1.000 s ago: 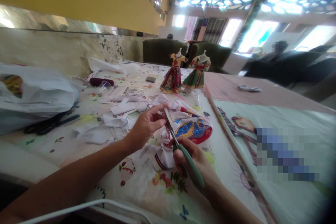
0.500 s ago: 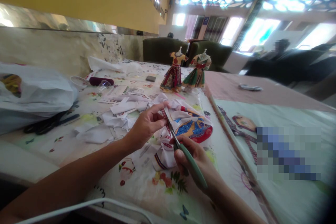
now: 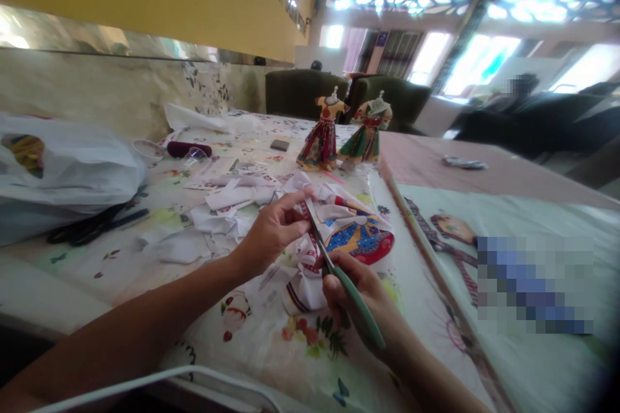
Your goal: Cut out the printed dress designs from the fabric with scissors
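Note:
My left hand (image 3: 281, 222) pinches a narrow red-and-white patterned strip of fabric (image 3: 310, 244) near its upper end. Green-handled scissors (image 3: 356, 303) are in my right hand (image 3: 358, 287), their blades pointing up and away along the strip, close to my left fingertips. Beside the blades, on the right, lies a printed cloth (image 3: 356, 235) in blue, yellow and red. White scraps (image 3: 225, 206) are spread to the left of and beyond my left hand. Below the strip, a white piece with dark stripes (image 3: 305, 290) rests on the floral tablecloth (image 3: 261, 361).
Two small dresses on stands, one red (image 3: 322, 139) and one green (image 3: 364, 139), stand at the back. At left are a white plastic bag (image 3: 72, 168), black scissors (image 3: 87, 226) and a maroon roll (image 3: 188, 150). A white cable (image 3: 169, 371) crosses the near edge.
The whole view has shifted slightly. Both hands keep nearly the same hold on the strip and the scissors.

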`<state>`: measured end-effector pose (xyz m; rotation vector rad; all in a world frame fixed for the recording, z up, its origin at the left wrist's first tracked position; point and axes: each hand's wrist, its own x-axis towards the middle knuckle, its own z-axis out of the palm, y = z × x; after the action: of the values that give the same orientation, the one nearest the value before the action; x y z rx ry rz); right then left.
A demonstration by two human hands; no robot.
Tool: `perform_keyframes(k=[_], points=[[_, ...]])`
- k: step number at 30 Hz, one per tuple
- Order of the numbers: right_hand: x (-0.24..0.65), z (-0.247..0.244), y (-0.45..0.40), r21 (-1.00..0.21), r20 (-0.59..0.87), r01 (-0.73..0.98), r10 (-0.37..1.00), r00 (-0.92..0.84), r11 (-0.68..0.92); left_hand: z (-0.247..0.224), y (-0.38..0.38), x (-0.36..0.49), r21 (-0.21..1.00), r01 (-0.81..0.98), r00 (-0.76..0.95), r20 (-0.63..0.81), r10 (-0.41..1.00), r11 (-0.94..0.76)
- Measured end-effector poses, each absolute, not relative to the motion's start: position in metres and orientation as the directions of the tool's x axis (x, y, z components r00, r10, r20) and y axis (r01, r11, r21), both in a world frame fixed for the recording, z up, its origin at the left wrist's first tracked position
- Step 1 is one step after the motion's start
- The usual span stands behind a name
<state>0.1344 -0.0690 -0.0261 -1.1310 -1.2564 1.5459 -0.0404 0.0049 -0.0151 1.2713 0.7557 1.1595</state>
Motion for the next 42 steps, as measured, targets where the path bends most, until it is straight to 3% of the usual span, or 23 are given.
perform_keyframes(k=[42], points=[[0.1305,-0.0309,-0.0712,-0.982,-0.157,-0.065,0.963,-0.218,-0.175,-0.0161,0.0037,-0.041,0.973,-0.208,0.281,0.16,0.946,-0.103]])
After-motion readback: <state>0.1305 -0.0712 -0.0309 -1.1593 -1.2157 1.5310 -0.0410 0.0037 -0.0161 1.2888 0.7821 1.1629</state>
